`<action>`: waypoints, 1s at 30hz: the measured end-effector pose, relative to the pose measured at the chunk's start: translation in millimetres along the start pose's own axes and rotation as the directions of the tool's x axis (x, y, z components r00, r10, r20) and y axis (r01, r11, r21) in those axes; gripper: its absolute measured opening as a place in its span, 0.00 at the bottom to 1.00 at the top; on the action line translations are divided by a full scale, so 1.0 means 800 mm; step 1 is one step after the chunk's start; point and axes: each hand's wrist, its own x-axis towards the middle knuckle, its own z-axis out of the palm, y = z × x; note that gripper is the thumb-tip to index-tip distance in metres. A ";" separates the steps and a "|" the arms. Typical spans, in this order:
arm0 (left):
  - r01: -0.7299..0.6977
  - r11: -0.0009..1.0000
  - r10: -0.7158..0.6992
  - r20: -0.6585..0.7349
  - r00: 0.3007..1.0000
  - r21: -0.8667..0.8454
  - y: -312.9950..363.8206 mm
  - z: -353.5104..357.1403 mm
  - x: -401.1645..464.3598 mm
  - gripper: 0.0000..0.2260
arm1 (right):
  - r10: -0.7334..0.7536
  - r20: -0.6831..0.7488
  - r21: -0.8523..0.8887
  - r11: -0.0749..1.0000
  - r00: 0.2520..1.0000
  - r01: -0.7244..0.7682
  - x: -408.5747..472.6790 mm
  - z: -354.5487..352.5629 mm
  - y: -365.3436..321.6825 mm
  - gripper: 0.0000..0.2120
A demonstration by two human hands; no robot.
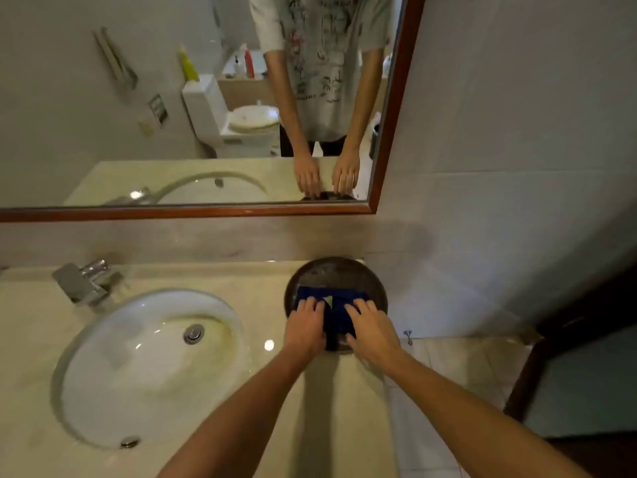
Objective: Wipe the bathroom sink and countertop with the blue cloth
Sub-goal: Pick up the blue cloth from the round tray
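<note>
The blue cloth (339, 307) lies folded in a dark round tray (336, 270) at the right end of the beige countertop (269, 294). My left hand (305, 326) rests on the cloth's left part with fingers laid flat. On its right part lies my right hand (370, 326), fingers also spread and straight. The white oval sink (138, 367) sits to the left, with a chrome drain plug (193, 333) in its bowl.
A chrome faucet (82, 281) stands behind the sink. A framed mirror (389, 132) hangs above the backsplash and reflects a toilet and my arms. A tiled wall closes the right side, with floor tiles and a dark door frame (527, 367) below right.
</note>
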 end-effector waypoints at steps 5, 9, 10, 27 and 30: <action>0.032 0.990 -0.046 0.096 0.994 0.139 -0.024 0.018 0.049 0.40 | -0.195 0.097 -0.031 0.980 0.976 0.198 0.074 0.038 0.022 0.49; -0.088 0.968 0.048 0.173 0.984 0.235 -0.049 0.024 0.070 0.38 | -0.273 0.106 -0.142 0.948 0.956 0.286 0.099 0.071 0.035 0.44; -0.123 0.959 0.079 0.175 0.981 0.254 -0.056 0.023 0.075 0.36 | -0.293 0.072 -0.190 0.934 0.953 0.302 0.102 0.078 0.039 0.41; -0.122 0.964 0.190 0.285 0.940 -0.237 -0.059 -0.109 0.051 0.06 | -0.301 0.390 0.574 0.819 0.870 0.026 0.071 -0.064 0.014 0.22; -0.136 0.931 0.255 0.337 0.906 -0.338 -0.065 -0.138 0.020 0.05 | -0.274 0.349 0.592 0.806 0.896 0.015 0.035 -0.077 -0.036 0.26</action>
